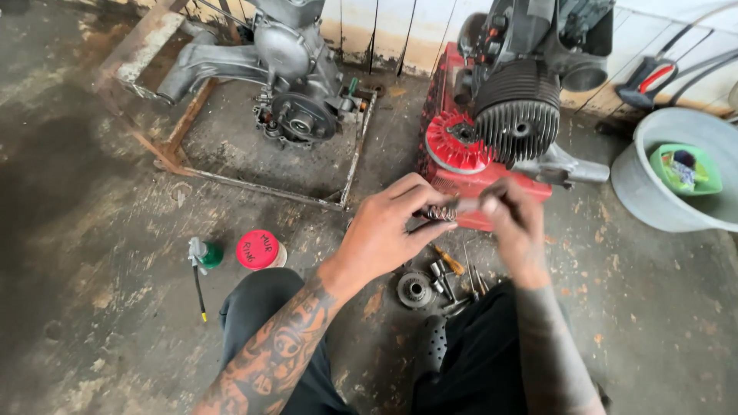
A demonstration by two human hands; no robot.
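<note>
My left hand (388,227) pinches a small coiled metal spring (441,212) between thumb and fingers. My right hand (513,219), blurred, meets it from the right and grips a small grey metal part (470,206) against the spring's end. Both hands hover above the floor in front of a red engine stand (461,173) that carries a finned engine cylinder (517,115). Below the hands lie a round metal hub (415,290), a yellow-handled screwdriver (448,260) and several small tools and bolts (461,284).
A grey engine casing (288,73) sits on a rusty metal frame (269,188) at the back left. A red-lidded jar (259,250) and a green-capped spray can (204,255) stand on the dirty concrete floor. A grey basin (653,192) holding a green tub (688,169) is at right. My knees fill the bottom.
</note>
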